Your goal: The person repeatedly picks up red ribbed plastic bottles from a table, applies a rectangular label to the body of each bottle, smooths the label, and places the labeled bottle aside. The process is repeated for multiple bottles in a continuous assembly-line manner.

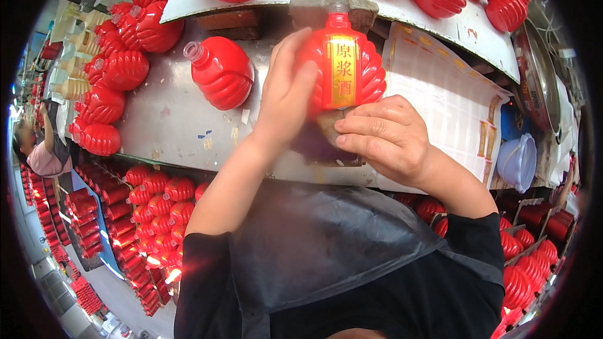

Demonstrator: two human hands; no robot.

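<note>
We see the left hand [286, 88] blurred over the left flank of 1 red bottle [369, 69]; can't tell if it grips. Right hand [386, 135] curls at the bottle's base; can't tell if closed on it. Bottle lies mid-tabletop [166, 122], neck toward the far edge by a grey block [363, 9], gold label [343, 75] up. We note 1 more bottle [221, 78] left, a white sheet [440, 110] toward the right edge, red bottles [125, 70] along the left edge.

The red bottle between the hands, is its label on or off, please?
On: a gold-and-red label runs down the front of the red bottle, facing the camera. How firmly it sticks, I cannot tell.
</note>
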